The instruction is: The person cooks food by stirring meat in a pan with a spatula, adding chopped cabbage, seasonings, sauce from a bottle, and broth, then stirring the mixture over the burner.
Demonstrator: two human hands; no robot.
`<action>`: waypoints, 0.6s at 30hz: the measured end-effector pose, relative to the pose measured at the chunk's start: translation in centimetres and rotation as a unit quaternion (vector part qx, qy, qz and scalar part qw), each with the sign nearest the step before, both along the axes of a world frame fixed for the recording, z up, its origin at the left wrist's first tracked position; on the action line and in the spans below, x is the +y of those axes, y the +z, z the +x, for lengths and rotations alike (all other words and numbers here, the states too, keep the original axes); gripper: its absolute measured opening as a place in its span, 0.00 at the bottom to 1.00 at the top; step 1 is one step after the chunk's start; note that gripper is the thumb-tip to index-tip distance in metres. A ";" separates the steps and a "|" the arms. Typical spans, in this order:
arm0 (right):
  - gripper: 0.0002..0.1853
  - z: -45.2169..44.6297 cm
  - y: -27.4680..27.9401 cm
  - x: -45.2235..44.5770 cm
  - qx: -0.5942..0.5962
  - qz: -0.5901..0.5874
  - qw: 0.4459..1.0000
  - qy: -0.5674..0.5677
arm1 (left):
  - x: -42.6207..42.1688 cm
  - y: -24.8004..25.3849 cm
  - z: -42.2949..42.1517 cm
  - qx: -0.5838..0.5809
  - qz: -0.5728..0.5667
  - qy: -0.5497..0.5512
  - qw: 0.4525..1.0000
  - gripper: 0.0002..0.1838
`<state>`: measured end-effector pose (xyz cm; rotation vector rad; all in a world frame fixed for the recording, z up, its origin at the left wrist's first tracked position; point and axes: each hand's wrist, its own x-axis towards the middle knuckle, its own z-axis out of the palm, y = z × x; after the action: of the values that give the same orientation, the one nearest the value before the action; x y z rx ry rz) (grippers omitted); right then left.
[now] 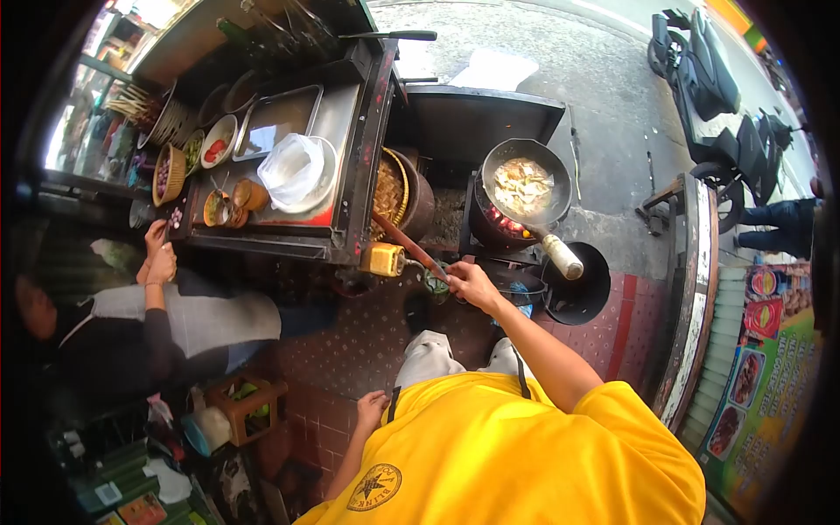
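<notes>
My right hand (473, 287) is closed round the end of a long reddish-brown wooden stick (407, 243), whose far end reaches the basket of brown pieces (388, 191) by the cart. Down at my left side hangs my left hand (372, 408), near a dark strap, its fingers curled; whether it holds anything is not clear. Ahead of my right hand, a wok (527, 182) with food in it sits over glowing coals in a round stove (494, 226). Its pale handle (562, 255) points toward me. A yellow container (383, 259) is fixed at the cart's edge.
A large black pan (579, 284) lies right of my right hand. On the left, a cart (350, 219) carries a metal tray (278, 122), bowls and a plastic bag (291, 171). A co-worker (157, 319) stands there. A wooden bench (696, 289) and parked motorbikes (707, 74) are on the right.
</notes>
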<state>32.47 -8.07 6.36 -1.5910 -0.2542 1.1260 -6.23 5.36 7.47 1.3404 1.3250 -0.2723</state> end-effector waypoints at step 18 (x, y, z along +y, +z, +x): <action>0.09 6.0 3.9 9.5 -0.037 -0.152 0.984 0.087 | 25.1 -17.2 18.4 -0.177 -0.085 -0.059 0.979 0.14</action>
<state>38.47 1.44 10.22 -1.9115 -0.2852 1.2894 12.13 30.50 -9.74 1.2562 0.9065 -0.2107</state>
